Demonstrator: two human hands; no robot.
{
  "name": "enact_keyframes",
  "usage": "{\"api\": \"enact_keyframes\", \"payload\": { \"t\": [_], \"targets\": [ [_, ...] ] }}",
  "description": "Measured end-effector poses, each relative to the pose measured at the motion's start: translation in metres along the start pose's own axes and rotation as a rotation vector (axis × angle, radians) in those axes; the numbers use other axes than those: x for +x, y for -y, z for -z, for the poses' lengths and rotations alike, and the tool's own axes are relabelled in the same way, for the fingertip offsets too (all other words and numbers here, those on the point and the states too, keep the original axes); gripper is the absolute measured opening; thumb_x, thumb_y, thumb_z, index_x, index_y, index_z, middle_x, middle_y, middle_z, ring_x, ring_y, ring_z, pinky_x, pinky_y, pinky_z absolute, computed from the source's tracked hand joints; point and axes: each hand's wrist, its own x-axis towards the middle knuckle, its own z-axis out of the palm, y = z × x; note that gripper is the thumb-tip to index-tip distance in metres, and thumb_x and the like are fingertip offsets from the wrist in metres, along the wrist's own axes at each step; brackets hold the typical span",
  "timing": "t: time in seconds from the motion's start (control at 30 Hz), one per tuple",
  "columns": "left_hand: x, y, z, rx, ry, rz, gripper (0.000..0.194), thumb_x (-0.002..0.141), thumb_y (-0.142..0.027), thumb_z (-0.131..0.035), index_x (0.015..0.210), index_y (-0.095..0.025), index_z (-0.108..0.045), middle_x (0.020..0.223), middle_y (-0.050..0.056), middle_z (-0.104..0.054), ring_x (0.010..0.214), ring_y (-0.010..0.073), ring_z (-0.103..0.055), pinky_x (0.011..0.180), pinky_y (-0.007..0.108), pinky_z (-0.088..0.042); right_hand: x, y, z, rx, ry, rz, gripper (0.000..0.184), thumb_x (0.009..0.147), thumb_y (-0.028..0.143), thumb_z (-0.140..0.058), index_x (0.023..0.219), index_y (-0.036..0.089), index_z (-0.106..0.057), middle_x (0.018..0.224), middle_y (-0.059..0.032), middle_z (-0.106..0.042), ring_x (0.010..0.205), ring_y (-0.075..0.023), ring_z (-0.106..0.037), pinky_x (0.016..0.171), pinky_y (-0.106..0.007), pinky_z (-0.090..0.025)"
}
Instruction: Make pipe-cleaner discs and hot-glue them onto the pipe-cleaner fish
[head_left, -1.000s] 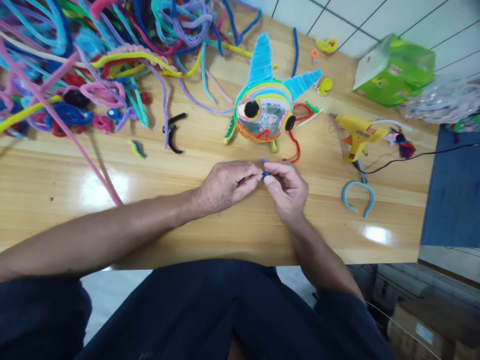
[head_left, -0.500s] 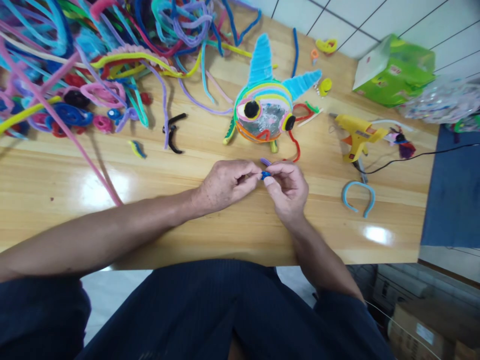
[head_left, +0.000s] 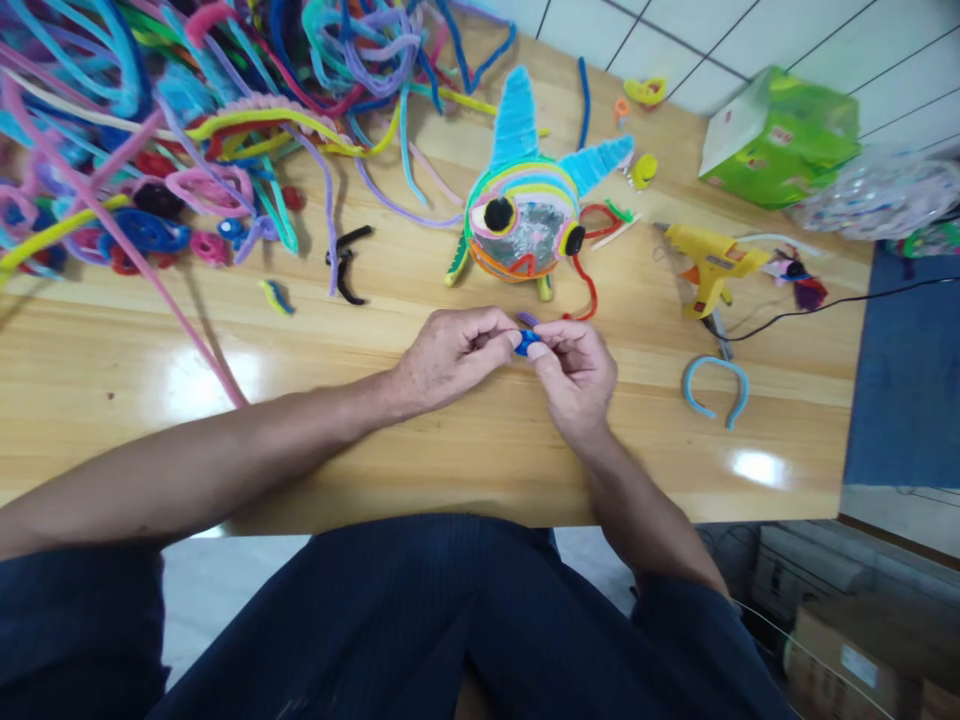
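Between my two hands is a small blue coil of pipe cleaner [head_left: 528, 341], pinched at both ends. My left hand [head_left: 459, 350] grips its left side with thumb and forefinger. On the other side, the thumb and forefinger of my right hand [head_left: 576, 372] close on it. A short purple pipe cleaner piece [head_left: 528, 319] lies just beyond my fingertips. Behind them stands a round fish-like figure [head_left: 527, 235] wrapped in coloured pipe cleaners, with big black eyes and two light-blue horns. A red pipe cleaner [head_left: 592, 290] curves beside it.
A heap of pipe cleaners [head_left: 225, 120] fills the back left, and a long pink one [head_left: 172, 300] reaches forward. To the right lie a yellow glue gun [head_left: 712, 262] with its black cord, and a light-blue curved strip [head_left: 688, 385]. Further back is a green box [head_left: 784, 140].
More of the blue coil now shows between my fingers, as my left fingertips have shifted onto its side. Both hands stay in nearly the same place; the view has moved slightly.
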Motion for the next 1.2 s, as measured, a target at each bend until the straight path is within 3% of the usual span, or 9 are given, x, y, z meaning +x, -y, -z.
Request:
{"api": "enact_keyframes", "payload": {
  "t": [0.23, 0.6, 0.7, 0.87, 1.0, 1.2],
  "targets": [
    [0.000, 0.004, -0.001, -0.011, 0.006, -0.004, 0.021, 0.101, -0.029, -0.063, 0.093, -0.015, -0.076, 0.072, 0.000, -0.068, 0.061, 0.0101, -0.050, 0.058, 0.023, -0.039, 0.004, -0.003, -0.001, 0.071, 0.012, -0.019, 0.021, 0.098, 0.043, -0.078, 0.110, 0.028, -0.071, 0.090, 0.0022, -0.076, 0.079, -0.0140, -0.071, 0.078, -0.032, -0.063],
    [0.004, 0.006, 0.002, -0.096, 0.062, 0.002, 0.028, 0.102, -0.038, -0.067, 0.087, -0.016, -0.076, 0.081, 0.002, -0.076, 0.072, 0.0125, -0.063, 0.071, 0.025, -0.050, 0.007, -0.005, -0.002, 0.092, -0.016, -0.022, 0.029, 0.094, 0.052, -0.081, 0.110, 0.028, -0.072, 0.092, 0.0018, -0.077, 0.079, -0.0140, -0.072, 0.080, -0.033, -0.064],
    [0.003, 0.004, 0.003, -0.087, 0.043, 0.030, 0.037, 0.106, -0.044, -0.062, 0.083, -0.017, -0.072, 0.077, 0.001, -0.072, 0.071, 0.0124, -0.061, 0.069, 0.025, -0.048, 0.008, -0.005, -0.002, 0.079, -0.031, -0.030, 0.033, 0.093, 0.054, -0.082, 0.110, 0.028, -0.072, 0.091, 0.0023, -0.076, 0.077, -0.0135, -0.071, 0.076, -0.031, -0.063],
    [0.002, 0.007, 0.000, -0.063, 0.037, 0.048, 0.027, 0.100, -0.039, -0.067, 0.085, -0.017, -0.070, 0.073, -0.001, -0.066, 0.065, 0.0109, -0.051, 0.063, 0.024, -0.041, 0.009, -0.005, -0.002, 0.123, -0.021, -0.036, 0.036, 0.093, 0.058, -0.082, 0.110, 0.028, -0.071, 0.090, 0.0029, -0.076, 0.072, -0.0120, -0.069, 0.069, -0.028, -0.061],
    [0.004, 0.010, 0.000, -0.109, 0.019, 0.033, 0.032, 0.101, -0.043, -0.067, 0.082, -0.017, -0.068, 0.075, 0.001, -0.069, 0.069, 0.0121, -0.055, 0.068, 0.025, -0.045, 0.010, -0.006, -0.002, 0.181, -0.044, -0.054, 0.039, 0.094, 0.063, -0.078, 0.110, 0.028, -0.071, 0.084, 0.0037, -0.074, 0.068, -0.0120, -0.068, 0.063, -0.027, -0.058],
    [0.003, 0.008, 0.000, -0.055, 0.031, 0.031, 0.035, 0.102, -0.046, -0.065, 0.083, -0.017, -0.067, 0.072, -0.001, -0.065, 0.066, 0.0117, -0.052, 0.066, 0.025, -0.043, 0.008, -0.005, -0.003, 0.115, -0.034, -0.020, 0.029, 0.092, 0.048, -0.081, 0.109, 0.026, -0.073, 0.088, 0.0019, -0.077, 0.074, -0.0129, -0.069, 0.072, -0.029, -0.060]
  ]
}}
